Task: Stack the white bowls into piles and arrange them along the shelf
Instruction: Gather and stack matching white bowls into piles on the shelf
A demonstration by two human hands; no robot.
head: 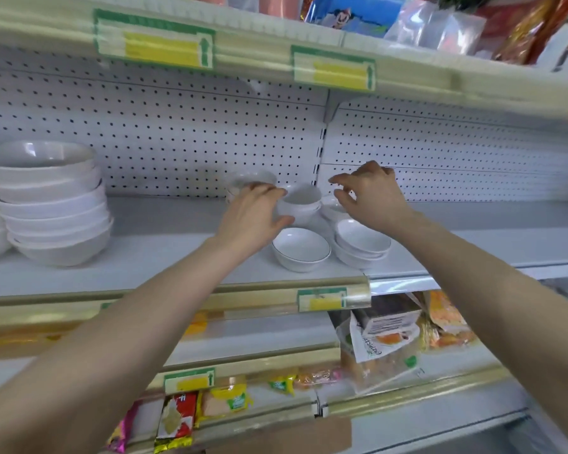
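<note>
Nesting small bowls point(300, 199) (all empty)

Both bare arms reached forward and up, forearms converging toward the middle. The left hand point(254, 217) lay palm down, fingers curled and thumb spread to the right. The right hand point(371, 194) hovered slightly higher, wrist bent, fingers loosely spread and curled downward, holding nothing.

Bare shelf point(164, 244) between bowl piles point(51, 208)
</note>
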